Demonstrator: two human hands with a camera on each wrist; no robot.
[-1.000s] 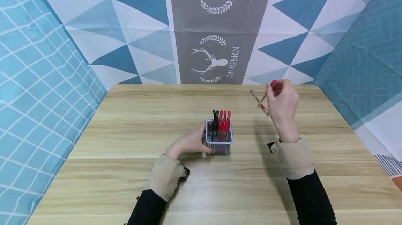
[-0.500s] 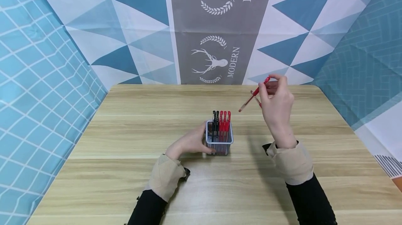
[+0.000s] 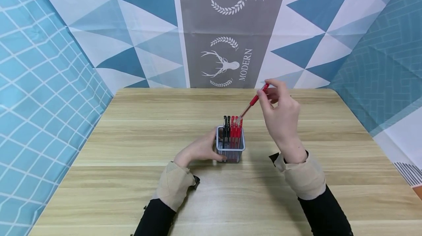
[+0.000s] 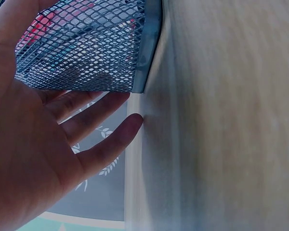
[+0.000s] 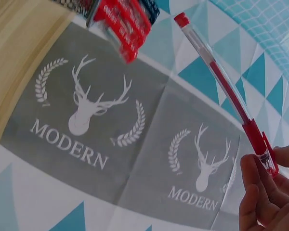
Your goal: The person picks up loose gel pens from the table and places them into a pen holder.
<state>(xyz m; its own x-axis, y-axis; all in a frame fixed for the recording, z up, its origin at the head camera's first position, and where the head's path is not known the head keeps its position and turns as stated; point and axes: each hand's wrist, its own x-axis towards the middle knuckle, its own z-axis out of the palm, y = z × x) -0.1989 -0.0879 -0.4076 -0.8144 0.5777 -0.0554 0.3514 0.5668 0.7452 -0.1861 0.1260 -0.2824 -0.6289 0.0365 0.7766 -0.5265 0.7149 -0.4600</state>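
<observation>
In the head view a small grey mesh pen holder (image 3: 232, 154) stands mid-table, with black pens (image 3: 226, 128) on its left and several red pens (image 3: 234, 130) on its right. My left hand (image 3: 202, 148) holds it by its left side, thumb in front; the left wrist view shows the fingers behind the mesh wall (image 4: 86, 53). My right hand (image 3: 281, 115) pinches a red gel pen (image 3: 254, 99) by its capped end. The pen slants down leftward, its clear tip end overlapping the red pens' tops. In the right wrist view its clear barrel (image 5: 226, 86) shows fully.
The wooden table (image 3: 138, 118) runs back to a wall cloth (image 3: 217, 23) with triangles and deer prints. Blue-patterned cloths hang on both sides. The far right table area behind my right hand is partly hidden.
My right hand has lifted the red gel pen from the far right and carried it left to above the pen holder, crossing another pen on the table. My left hand has stayed put.
</observation>
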